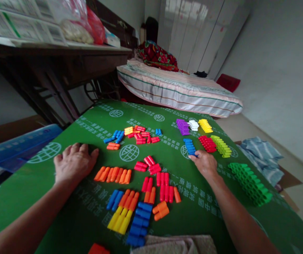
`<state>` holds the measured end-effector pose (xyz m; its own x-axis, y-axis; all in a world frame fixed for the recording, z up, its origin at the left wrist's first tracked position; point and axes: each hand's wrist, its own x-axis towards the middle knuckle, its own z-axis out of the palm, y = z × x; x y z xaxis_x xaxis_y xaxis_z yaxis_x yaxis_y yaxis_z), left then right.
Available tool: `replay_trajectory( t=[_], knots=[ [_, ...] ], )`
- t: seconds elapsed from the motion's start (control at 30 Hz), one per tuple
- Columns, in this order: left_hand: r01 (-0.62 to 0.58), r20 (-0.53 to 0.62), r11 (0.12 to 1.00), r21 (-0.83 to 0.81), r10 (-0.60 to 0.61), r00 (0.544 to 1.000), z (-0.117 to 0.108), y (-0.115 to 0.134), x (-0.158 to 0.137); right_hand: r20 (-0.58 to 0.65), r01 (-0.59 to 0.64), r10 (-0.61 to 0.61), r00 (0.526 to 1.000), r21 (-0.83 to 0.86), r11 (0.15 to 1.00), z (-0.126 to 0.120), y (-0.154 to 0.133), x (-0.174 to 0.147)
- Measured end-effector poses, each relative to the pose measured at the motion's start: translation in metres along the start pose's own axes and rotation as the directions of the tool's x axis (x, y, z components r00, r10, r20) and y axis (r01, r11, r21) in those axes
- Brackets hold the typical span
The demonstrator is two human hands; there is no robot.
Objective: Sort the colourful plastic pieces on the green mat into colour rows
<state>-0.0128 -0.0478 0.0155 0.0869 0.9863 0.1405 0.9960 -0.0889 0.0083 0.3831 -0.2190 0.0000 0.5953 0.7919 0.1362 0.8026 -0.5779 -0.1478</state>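
Observation:
My left hand (75, 161) lies flat on the green board, palm down, holding nothing. Close to it is a row of orange plastic pegs (113, 175). At the right, the fingers of my right hand (205, 162) close on the near end of a row of blue plastic building pieces (189, 146); the fingertips are partly hidden. Beside that row lie a red block of pieces (207, 144) and a lime-green one (221, 146). Purple pieces (182, 127), white pieces (193, 125) and yellow pieces (205, 126) are lined up just beyond.
Loose red pieces (141, 140) lie mid-board. Nearer are blue pieces (140, 224), yellow pieces (120, 219) and a folded cloth (177, 245). A green honeycomb-like block (250, 183) sits at the right. Beyond the board stand a bed (177, 83) and a dark desk (69, 56).

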Motion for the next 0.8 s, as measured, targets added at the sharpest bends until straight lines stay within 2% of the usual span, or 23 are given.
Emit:
replay_trajectory(
  t=[0.23,0.57,0.8],
  knots=[
    [0.004,-0.003,1.0,-0.009,-0.004,1.0,0.0,-0.001,0.0,0.023,0.005,-0.005,1.0,0.0,1.0,0.0,-0.001,0.0],
    [-0.006,-0.032,0.999,-0.042,0.004,0.999,0.001,0.001,-0.002,-0.042,0.031,-0.029,0.999,0.041,0.999,-0.006,0.001,-0.013],
    [0.004,-0.021,0.999,-0.053,-0.005,1.0,0.0,0.004,-0.007,-0.07,0.196,-0.185,0.98,0.227,0.954,-0.018,-0.016,-0.042]
  ],
)
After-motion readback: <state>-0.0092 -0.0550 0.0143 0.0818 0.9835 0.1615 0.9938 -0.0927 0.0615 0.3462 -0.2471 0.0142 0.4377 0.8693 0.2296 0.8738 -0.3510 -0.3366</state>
